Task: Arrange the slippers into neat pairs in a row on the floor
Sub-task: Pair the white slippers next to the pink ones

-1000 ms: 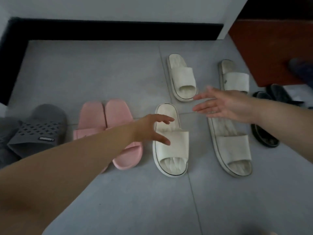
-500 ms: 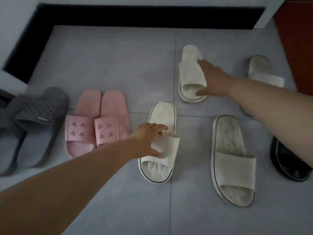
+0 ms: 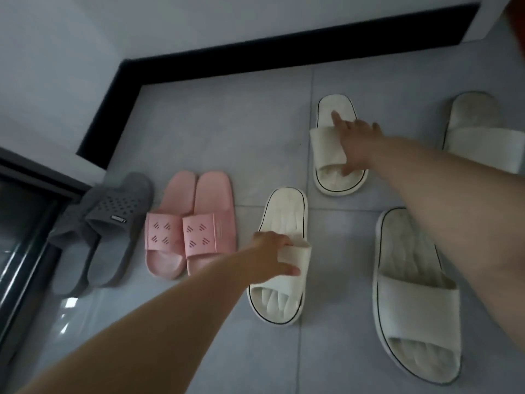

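Several slippers lie on the grey tile floor. My left hand (image 3: 274,255) grips the strap of a small white slipper (image 3: 281,223) in the middle. My right hand (image 3: 353,140) holds the strap of a matching small white slipper (image 3: 335,106) farther back, thumb under the strap's front edge, index finger pointing along the insole. A pink pair (image 3: 189,223) sits side by side to the left. Grey slippers (image 3: 113,223) lie overlapped at far left. Two large white slippers lie apart on the right, one near (image 3: 409,297) and one far (image 3: 483,132).
A black skirting board (image 3: 255,61) runs along the back wall and turns toward the left. A dark metal door frame (image 3: 25,223) stands at the far left beside the grey slippers. Bare floor tiles (image 3: 213,143) stretch behind the pink pair.
My right hand has reached back from above the large slipper and taken hold of the far small white slipper. My left hand has closed on the near small slipper's strap. The view has swung left.
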Action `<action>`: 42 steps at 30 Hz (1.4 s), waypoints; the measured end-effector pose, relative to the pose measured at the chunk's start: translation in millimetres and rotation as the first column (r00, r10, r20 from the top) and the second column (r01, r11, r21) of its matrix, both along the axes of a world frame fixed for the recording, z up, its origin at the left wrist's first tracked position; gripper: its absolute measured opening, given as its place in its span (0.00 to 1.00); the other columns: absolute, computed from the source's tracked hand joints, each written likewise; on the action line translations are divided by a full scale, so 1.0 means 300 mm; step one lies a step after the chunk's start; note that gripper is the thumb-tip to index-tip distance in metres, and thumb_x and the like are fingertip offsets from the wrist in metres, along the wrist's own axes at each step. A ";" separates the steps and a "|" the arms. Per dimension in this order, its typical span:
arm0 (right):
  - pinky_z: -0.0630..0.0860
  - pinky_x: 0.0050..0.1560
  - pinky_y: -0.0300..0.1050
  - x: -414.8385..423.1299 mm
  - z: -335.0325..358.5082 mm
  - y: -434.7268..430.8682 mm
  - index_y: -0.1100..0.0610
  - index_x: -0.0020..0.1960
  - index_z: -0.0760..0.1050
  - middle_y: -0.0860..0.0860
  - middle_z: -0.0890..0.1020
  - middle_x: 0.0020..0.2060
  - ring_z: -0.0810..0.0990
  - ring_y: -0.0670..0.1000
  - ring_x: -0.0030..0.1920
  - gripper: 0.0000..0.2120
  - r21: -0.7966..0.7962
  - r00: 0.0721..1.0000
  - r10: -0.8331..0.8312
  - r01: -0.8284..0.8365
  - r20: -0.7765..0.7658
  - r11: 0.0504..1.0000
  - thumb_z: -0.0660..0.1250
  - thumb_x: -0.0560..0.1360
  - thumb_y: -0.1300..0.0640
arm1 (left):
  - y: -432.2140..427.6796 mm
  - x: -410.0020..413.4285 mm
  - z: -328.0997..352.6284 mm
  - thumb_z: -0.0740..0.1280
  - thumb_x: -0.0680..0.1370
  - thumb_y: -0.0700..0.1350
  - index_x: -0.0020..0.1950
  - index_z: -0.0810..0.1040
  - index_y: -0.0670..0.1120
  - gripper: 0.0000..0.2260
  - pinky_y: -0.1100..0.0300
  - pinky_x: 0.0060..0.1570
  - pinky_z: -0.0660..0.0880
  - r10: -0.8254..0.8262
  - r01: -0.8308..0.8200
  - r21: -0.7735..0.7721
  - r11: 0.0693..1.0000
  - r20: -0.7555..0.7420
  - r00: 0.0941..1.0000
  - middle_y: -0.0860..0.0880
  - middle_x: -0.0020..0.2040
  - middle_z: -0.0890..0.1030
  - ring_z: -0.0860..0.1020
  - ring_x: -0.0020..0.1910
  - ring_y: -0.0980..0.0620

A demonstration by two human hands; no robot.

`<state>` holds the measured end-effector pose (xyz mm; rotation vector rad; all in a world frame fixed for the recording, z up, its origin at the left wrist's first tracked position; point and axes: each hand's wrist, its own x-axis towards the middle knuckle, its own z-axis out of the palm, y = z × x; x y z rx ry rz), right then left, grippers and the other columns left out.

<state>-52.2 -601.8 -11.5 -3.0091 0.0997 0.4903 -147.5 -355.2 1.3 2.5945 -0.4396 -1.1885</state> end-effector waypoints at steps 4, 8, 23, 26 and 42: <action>0.67 0.61 0.56 -0.139 0.004 0.085 0.57 0.73 0.50 0.60 0.63 0.66 0.65 0.65 0.63 0.50 0.099 0.999 0.048 -0.048 0.001 0.994 0.77 0.61 0.52 | 0.001 0.016 -0.024 0.74 0.68 0.51 0.56 0.74 0.45 0.21 0.59 0.45 0.66 0.103 -0.100 -0.047 0.994 0.069 0.992 0.41 0.57 0.75 0.73 0.56 0.42; 0.71 0.59 0.55 -0.362 -0.009 0.137 0.53 0.72 0.53 0.56 0.63 0.64 0.64 0.61 0.63 0.47 0.287 0.996 0.089 -0.079 -0.021 0.955 0.77 0.60 0.53 | 0.043 0.064 -0.038 0.72 0.70 0.50 0.54 0.73 0.44 0.18 0.57 0.45 0.66 0.110 -0.092 -0.119 0.989 0.160 0.981 0.41 0.55 0.76 0.74 0.55 0.40; 0.59 0.70 0.40 -0.629 0.246 0.098 0.51 0.75 0.50 0.53 0.57 0.75 0.62 0.52 0.72 0.45 0.440 0.977 -0.205 0.210 -0.060 0.873 0.73 0.68 0.62 | 0.060 0.061 0.041 0.72 0.71 0.48 0.57 0.74 0.48 0.17 0.62 0.51 0.64 0.148 -0.075 -0.433 0.898 0.136 0.980 0.55 0.52 0.74 0.70 0.52 0.54; 0.64 0.65 0.40 -0.759 0.358 -0.016 0.49 0.75 0.48 0.52 0.57 0.75 0.64 0.52 0.71 0.44 0.364 0.941 -0.308 0.338 -0.141 0.868 0.71 0.69 0.63 | -0.005 0.020 0.121 0.73 0.70 0.42 0.53 0.75 0.46 0.14 0.61 0.56 0.67 0.165 -0.114 -0.590 0.799 0.032 0.986 0.52 0.50 0.76 0.73 0.52 0.52; 0.58 0.71 0.51 -0.632 0.177 -0.593 0.52 0.75 0.48 0.55 0.55 0.75 0.58 0.59 0.73 0.49 0.193 0.970 -0.235 0.244 -0.069 0.950 0.75 0.65 0.49 | -0.394 -0.287 0.030 0.76 0.67 0.45 0.64 0.69 0.55 0.28 0.69 0.53 0.66 0.024 -0.136 -0.523 0.841 -0.215 0.976 0.59 0.60 0.75 0.72 0.61 0.59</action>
